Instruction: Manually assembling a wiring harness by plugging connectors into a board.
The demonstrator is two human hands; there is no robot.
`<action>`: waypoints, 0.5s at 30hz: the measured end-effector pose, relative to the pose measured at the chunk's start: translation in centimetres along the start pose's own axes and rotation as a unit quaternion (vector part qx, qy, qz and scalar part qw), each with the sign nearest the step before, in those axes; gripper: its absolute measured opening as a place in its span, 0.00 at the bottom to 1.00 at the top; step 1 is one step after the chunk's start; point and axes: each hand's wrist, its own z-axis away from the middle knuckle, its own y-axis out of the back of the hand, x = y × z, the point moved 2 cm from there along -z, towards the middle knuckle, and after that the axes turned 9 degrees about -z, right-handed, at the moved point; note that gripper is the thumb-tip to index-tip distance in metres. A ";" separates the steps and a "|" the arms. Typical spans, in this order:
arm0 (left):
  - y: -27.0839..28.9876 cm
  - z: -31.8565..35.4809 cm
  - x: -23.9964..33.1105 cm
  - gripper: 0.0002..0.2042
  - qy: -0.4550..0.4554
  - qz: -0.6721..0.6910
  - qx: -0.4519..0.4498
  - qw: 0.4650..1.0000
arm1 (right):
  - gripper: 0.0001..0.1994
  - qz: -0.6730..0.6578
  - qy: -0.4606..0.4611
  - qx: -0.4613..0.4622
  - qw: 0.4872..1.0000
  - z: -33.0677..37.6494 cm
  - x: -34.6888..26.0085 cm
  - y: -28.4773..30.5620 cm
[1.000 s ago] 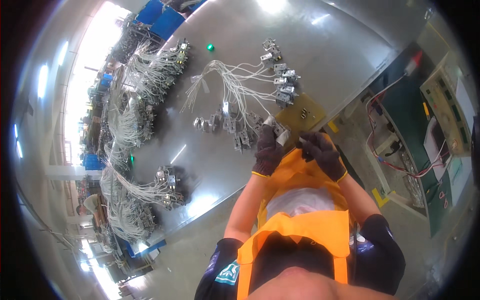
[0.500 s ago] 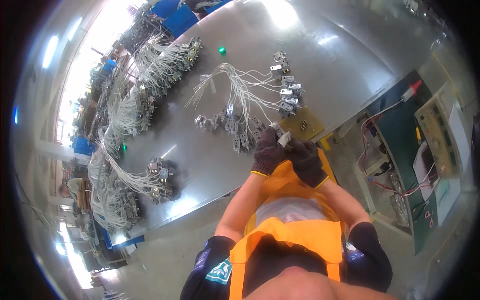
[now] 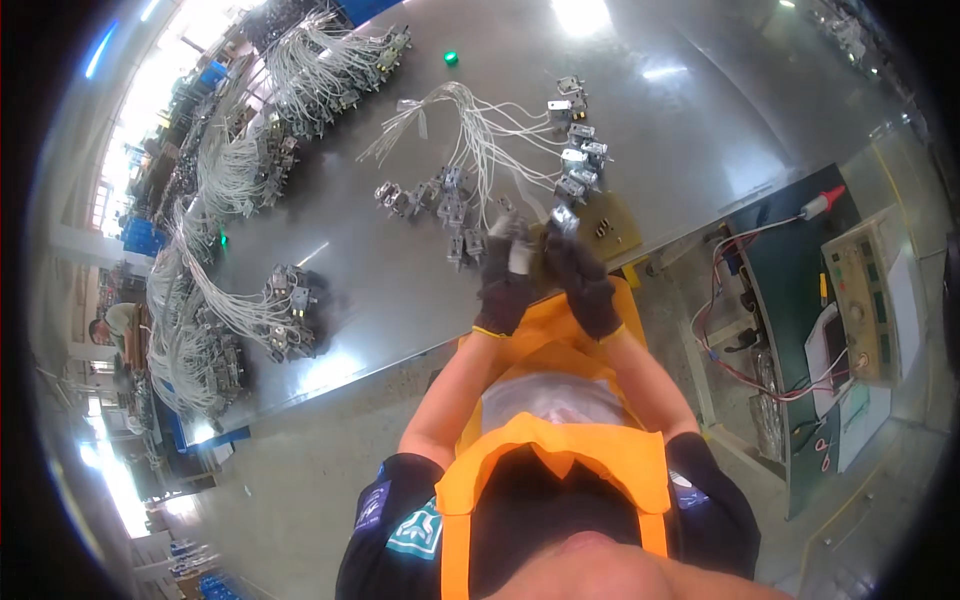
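Both my hands wear dark work gloves with yellow cuffs. My right hand (image 3: 582, 285) has its fingers closed on a small silver metal part (image 3: 565, 220), at the near corner of a yellowish board (image 3: 618, 225). My left hand (image 3: 505, 280) is smeared by motion beside the near row of metal parts. A whitish patch shows at its thumb side; whether it belongs to the glove or is held cannot be told. A bundle of white wires (image 3: 470, 125) spreads over the metal tabletop. Its ends carry silver metal parts in two groups, one on the left (image 3: 450, 205) and one on the right (image 3: 580, 160).
More wire bundles with metal parts (image 3: 290, 310) lie along the table's left side. A green light (image 3: 450, 58) glows at the far side. To the right, a green side bench (image 3: 775, 270) bears a test instrument (image 3: 862, 300), a red-tipped probe (image 3: 824, 202) and scissors (image 3: 822, 455).
My hands, which were together at one metal part, have moved apart. The left has shifted left, and the right keeps a metal part at its fingertips. The whole view has shifted slightly.
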 end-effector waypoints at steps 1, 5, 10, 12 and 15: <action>1.0 -0.5 0.8 0.16 -0.083 -0.142 0.058 0.985 | 0.10 0.003 0.059 0.020 0.998 -1.9 -1.0 0.2; 1.4 0.7 -4.7 0.22 0.203 0.161 0.164 0.952 | 0.11 0.062 0.062 0.033 0.996 -3.6 -2.2 0.7; -2.7 -5.1 -4.4 0.29 -0.109 -0.403 0.248 0.874 | 0.12 0.119 0.102 0.035 0.987 -3.6 -1.9 0.0; -3.1 -7.2 -7.2 0.25 -0.175 -0.461 0.116 0.862 | 0.12 0.148 0.195 0.066 0.967 -5.4 2.0 0.5; -2.4 -7.3 -9.9 0.22 -0.211 -0.473 -0.006 0.855 | 0.13 0.431 0.234 0.046 0.870 -5.1 6.1 -0.1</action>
